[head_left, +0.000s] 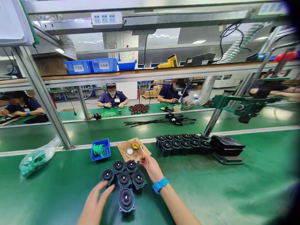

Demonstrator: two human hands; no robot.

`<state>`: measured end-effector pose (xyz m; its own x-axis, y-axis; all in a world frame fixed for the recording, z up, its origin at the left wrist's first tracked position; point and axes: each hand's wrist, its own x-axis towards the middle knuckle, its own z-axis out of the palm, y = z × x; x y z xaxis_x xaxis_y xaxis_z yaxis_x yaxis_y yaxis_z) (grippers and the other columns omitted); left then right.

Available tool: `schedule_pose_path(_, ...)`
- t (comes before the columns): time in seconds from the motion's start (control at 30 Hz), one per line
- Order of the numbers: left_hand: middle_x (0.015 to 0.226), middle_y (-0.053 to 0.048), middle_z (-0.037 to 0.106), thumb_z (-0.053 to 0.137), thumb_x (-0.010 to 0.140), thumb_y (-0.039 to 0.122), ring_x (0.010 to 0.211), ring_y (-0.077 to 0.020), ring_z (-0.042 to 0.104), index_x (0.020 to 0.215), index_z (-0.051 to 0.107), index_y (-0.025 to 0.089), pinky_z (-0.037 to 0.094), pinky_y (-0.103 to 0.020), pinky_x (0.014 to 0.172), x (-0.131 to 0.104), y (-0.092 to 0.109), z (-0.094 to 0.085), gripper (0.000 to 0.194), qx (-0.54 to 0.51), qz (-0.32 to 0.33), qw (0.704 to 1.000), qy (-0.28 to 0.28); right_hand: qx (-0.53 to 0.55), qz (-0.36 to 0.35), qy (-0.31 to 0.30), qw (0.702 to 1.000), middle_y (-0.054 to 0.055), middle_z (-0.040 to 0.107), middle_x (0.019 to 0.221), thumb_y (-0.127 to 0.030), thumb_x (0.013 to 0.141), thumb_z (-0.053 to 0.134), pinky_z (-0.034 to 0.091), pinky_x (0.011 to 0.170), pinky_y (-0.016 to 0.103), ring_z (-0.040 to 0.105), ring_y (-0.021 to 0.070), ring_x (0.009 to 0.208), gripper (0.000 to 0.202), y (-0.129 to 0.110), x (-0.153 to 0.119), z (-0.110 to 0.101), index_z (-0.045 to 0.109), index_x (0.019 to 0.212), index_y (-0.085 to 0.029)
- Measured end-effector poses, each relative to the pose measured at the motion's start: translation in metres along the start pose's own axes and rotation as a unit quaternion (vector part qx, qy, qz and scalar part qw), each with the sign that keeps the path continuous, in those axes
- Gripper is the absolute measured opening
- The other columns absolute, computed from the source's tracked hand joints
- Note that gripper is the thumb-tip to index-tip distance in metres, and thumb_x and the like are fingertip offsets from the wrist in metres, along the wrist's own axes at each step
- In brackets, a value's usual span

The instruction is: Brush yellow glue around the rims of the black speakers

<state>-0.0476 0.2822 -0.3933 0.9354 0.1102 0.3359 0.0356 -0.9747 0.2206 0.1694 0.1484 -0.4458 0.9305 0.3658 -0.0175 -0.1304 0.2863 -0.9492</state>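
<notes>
Several round black motor-like housings [124, 179] with white centre tips stand grouped on the green bench, some with a green ring around the top. My left hand [96, 200] has thumb and fingers apart, close to the leftmost housing [107, 175]; nothing shows between them. In my right hand [150, 165] is a thin stick [142, 149] with a pale end, pinched in the fingers above brown paper [124, 145]. On that paper are a small yellow pot [135, 146], a white lid [129, 151] and a small brush [126, 153].
A blue bin [100, 150] holds green rings; a plastic bag [38, 157] of rings lies left. Housings in rows [182, 144] and a black stack [227, 148] stand right. A metal post [44, 97] rises left. Co-workers [114, 98] sit across the bench.
</notes>
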Motion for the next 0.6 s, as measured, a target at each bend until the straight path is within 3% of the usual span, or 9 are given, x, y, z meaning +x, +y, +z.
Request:
schedule_pose_path(0.07,0.155,-0.024,0.024,0.079,0.061,0.060,0.141,-0.0505,0.021,0.146,0.041,0.024,0.023,-0.072,0.105,-0.016,0.001,0.010,0.100,0.045,0.010,0.999,0.007,0.049,0.021,-0.015,0.998,0.015,0.071,0.101,-0.076,0.061,0.065,0.052,0.079,0.033,0.066,0.0239,0.093,0.063,0.005,-0.007,0.013,0.066,0.076,-0.015)
schedule_pose_path(0.13,0.158,-0.023,0.015,0.086,0.048,0.056,0.141,-0.0548,0.010,0.148,0.035,0.029,0.016,-0.078,0.102,-0.014,0.001,0.023,0.116,0.095,0.023,0.995,0.003,0.088,0.037,-0.030,0.995,0.015,0.069,0.112,-0.077,0.059,0.066,0.050,0.090,0.035,0.063,0.0273,0.107,0.065,0.008,-0.013,0.023,0.069,0.078,-0.015)
schedule_pose_path(0.2,0.160,-0.019,0.013,0.087,0.049,0.044,0.142,-0.0530,0.008,0.149,0.031,0.035,0.015,-0.080,0.101,-0.003,-0.003,0.031,0.115,0.123,0.034,0.992,-0.012,0.114,0.051,-0.041,0.991,0.014,0.070,0.111,-0.077,0.058,0.067,0.048,0.095,0.039,0.063,0.0298,0.110,0.067,0.010,-0.019,0.031,0.072,0.083,-0.015)
schedule_pose_path(0.3,0.160,-0.016,0.016,0.081,0.053,0.030,0.144,-0.0471,0.011,0.150,0.029,0.036,0.017,-0.076,0.105,0.009,-0.021,0.027,0.109,0.132,0.060,0.988,-0.045,0.135,0.057,-0.030,0.989,0.013,0.070,0.112,-0.076,0.060,0.067,0.046,0.100,0.041,0.061,0.0304,0.113,0.068,0.016,-0.030,0.045,0.073,0.091,-0.015)
schedule_pose_path(0.4,0.158,-0.017,0.022,0.081,0.053,0.032,0.144,-0.0451,0.015,0.150,0.030,0.035,0.021,-0.072,0.107,0.008,-0.047,0.016,0.110,0.137,0.096,0.984,-0.067,0.145,0.045,-0.004,0.988,0.010,0.066,0.122,-0.076,0.065,0.064,0.044,0.102,0.037,0.057,0.0279,0.120,0.069,0.021,-0.041,0.057,0.070,0.102,-0.018)
schedule_pose_path(0.5,0.156,-0.019,0.028,0.079,0.064,0.049,0.144,-0.0434,0.021,0.151,0.026,0.036,0.024,-0.070,0.106,0.006,-0.070,0.011,0.103,0.155,0.126,0.979,-0.030,0.104,0.004,0.016,0.994,0.008,0.068,0.113,-0.071,0.071,0.065,0.049,0.092,0.032,0.061,0.0238,0.108,0.059,0.014,-0.038,0.053,0.069,0.098,-0.019)
schedule_pose_path(0.6,0.155,-0.016,0.031,0.062,0.080,0.063,0.143,-0.0400,0.027,0.152,0.019,0.039,0.026,-0.068,0.107,0.018,-0.086,0.006,0.088,0.152,0.149,0.977,0.003,0.036,-0.042,0.030,0.998,0.002,0.064,0.073,-0.063,0.074,0.069,0.047,0.065,0.023,0.057,0.0137,0.071,0.046,-0.012,-0.015,0.027,0.063,0.079,-0.018)
